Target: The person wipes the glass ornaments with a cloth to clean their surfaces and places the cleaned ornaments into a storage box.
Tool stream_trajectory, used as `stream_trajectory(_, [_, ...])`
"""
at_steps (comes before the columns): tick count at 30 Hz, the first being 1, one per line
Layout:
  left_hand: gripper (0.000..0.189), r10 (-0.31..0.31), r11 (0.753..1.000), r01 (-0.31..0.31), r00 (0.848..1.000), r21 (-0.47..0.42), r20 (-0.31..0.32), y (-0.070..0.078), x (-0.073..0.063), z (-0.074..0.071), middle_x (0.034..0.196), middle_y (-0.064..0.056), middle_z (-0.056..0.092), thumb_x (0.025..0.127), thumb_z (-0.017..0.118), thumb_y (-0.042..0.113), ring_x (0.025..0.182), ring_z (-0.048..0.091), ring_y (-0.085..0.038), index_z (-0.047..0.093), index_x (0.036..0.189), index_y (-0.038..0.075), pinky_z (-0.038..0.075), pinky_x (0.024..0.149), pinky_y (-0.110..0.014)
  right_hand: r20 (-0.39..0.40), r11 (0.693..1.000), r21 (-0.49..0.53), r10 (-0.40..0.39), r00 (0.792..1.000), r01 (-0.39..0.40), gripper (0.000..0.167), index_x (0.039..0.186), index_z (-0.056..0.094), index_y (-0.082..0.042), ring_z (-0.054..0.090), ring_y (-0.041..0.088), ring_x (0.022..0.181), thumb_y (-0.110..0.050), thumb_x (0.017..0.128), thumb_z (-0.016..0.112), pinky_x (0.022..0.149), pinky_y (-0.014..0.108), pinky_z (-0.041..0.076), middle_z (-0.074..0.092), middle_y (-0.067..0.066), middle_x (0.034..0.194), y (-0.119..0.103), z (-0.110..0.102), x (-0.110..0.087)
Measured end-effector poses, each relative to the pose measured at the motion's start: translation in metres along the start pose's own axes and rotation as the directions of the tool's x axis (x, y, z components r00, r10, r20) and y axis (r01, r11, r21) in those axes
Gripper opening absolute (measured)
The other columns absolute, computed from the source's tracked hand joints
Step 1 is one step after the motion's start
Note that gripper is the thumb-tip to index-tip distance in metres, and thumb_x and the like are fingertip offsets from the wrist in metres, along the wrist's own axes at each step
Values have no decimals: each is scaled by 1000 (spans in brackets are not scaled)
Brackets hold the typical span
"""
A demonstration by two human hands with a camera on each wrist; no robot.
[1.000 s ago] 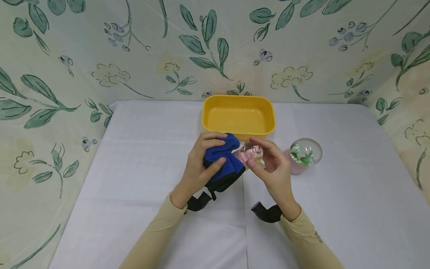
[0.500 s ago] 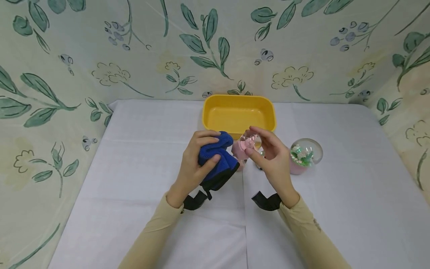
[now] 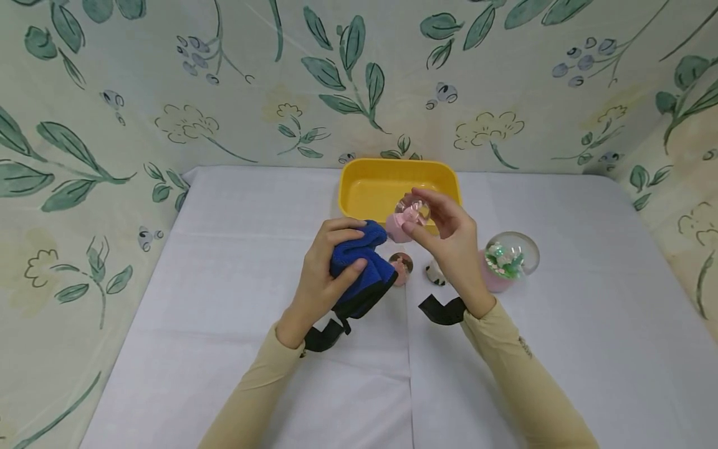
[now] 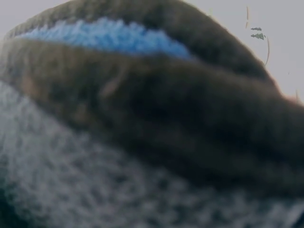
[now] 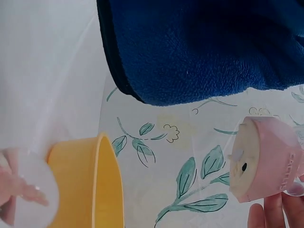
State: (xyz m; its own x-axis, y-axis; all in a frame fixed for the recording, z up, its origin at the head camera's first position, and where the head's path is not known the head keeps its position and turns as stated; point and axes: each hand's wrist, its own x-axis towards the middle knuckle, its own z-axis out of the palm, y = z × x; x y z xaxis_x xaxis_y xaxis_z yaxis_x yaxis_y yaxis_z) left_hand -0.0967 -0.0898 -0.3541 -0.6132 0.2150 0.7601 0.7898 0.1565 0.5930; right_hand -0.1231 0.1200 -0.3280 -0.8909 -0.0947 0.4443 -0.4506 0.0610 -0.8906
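In the head view my left hand grips a bunched blue cloth with a black border and a small black loop. My right hand holds a snow globe by its clear dome, a pink figure inside and its pink base pointing left. It is raised over the front rim of the yellow basin. The right wrist view shows the underside of that pink base, with a dark hole and a small pale knob. Blue fabric shows between blurred fingers in the left wrist view.
A small pink-based globe stands just right of the cloth. Beside my right wrist is a small white-and-black item, partly hidden. Farther right stands a larger snow globe with green and white decoration. A patterned curtain hangs behind the table.
My right hand has carried the snow globe up and away, from beside the cloth to over the basin's front rim. The small globe beneath has come into view. My left hand shifted slightly left.
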Motion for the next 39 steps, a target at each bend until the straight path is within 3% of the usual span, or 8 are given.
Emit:
stream_trajectory(8, [41, -13, 1000, 13, 1000, 8, 9, -1, -1, 0, 122, -17, 52, 98, 50, 41, 112, 52, -31, 50, 116, 4, 45, 96, -41, 25, 1000, -19, 4, 1000, -3, 46, 126, 55, 7, 53, 21, 113, 7, 83, 70, 104, 33, 38, 58, 14, 125, 8, 4, 18])
stream_trajectory(17, [40, -20, 1000, 20, 1000, 5, 23, -1, -1, -1, 123, -17, 51, 99, 50, 39, 112, 51, -31, 50, 116, 3, 45, 96, -42, 56, 997, -59, 45, 997, -41, 44, 125, 57, 4, 55, 21, 108, -2, 85, 71, 104, 34, 38, 59, 15, 121, 19, 7, 44])
stream_trajectory(32, [39, -16, 1000, 15, 999, 11, 32, -2, -2, -1, 124, -17, 51, 99, 50, 39, 113, 51, -31, 50, 116, 3, 44, 97, -41, 71, 985, -158, 86, 994, -74, 47, 126, 58, 1, 55, 21, 109, -11, 84, 74, 102, 26, 39, 58, 12, 121, 39, 17, 83])
stream_trajectory(39, [39, -25, 1000, 25, 999, 14, 42, -2, -2, -1, 124, -16, 51, 99, 50, 38, 113, 51, -30, 49, 117, 3, 44, 97, -41, 74, 982, -147, 131, 989, -119, 46, 127, 57, 0, 54, 22, 108, -11, 85, 73, 100, 26, 40, 58, 12, 122, 50, 23, 97])
